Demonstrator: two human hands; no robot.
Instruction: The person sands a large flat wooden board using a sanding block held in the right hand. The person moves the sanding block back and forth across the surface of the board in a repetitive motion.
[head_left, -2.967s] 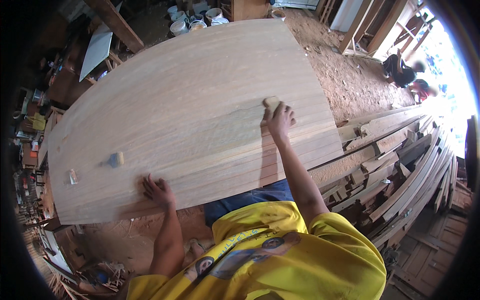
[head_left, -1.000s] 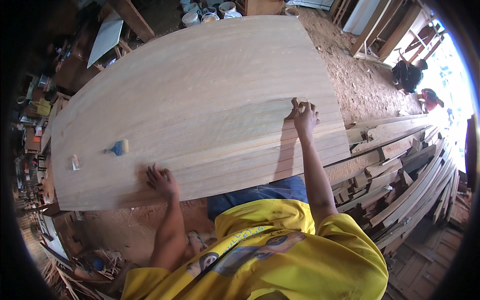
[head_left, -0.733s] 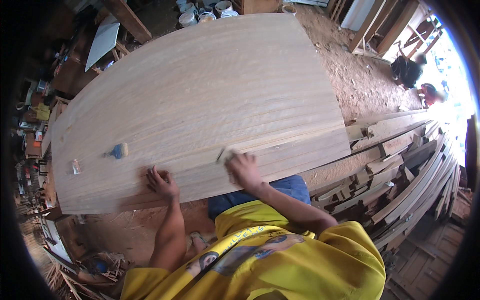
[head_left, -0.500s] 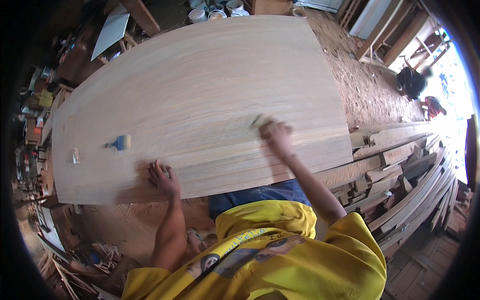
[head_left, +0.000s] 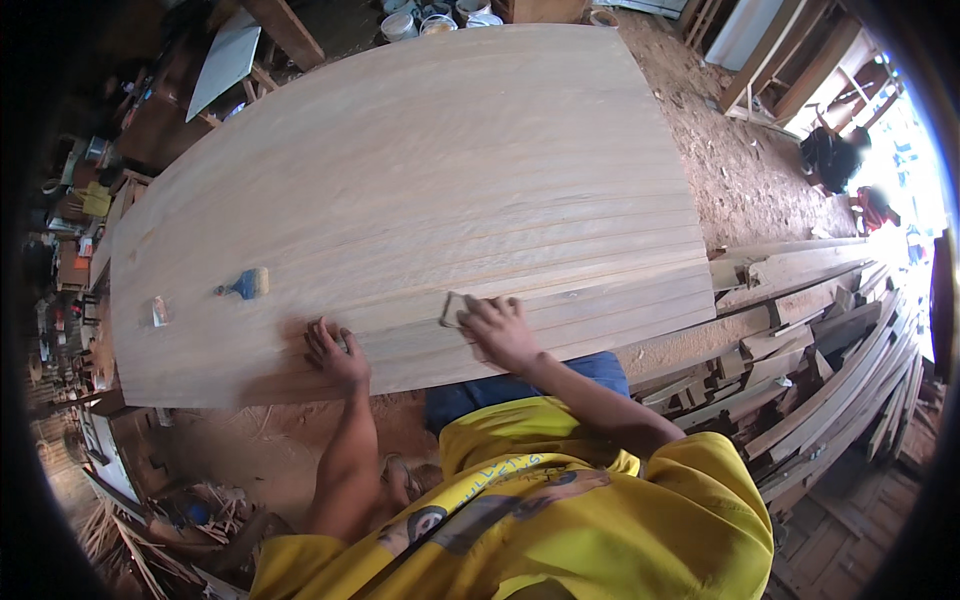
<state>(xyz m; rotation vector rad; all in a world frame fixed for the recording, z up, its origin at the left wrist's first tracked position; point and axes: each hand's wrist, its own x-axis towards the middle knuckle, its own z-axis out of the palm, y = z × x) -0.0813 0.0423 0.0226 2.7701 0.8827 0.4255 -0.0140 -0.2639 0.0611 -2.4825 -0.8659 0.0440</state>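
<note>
A woodworking shop is showing itself here: a big panel of joined boards [head_left: 420, 190] is lying across the middle, offcuts and planks [head_left: 800, 340] are piling up at the right, sawdust is covering the dirt floor [head_left: 740, 170], and paint tubs [head_left: 430, 15] are standing beyond the panel.

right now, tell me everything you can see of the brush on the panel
The brush is small, with a blue handle and a pale, tan bristle head. It lies flat on the wooden panel, toward its left end, handle pointing left and bristles right. Nothing but the panel touches it. The left hand rests flat on the panel some way to its right, apart from it.
</note>
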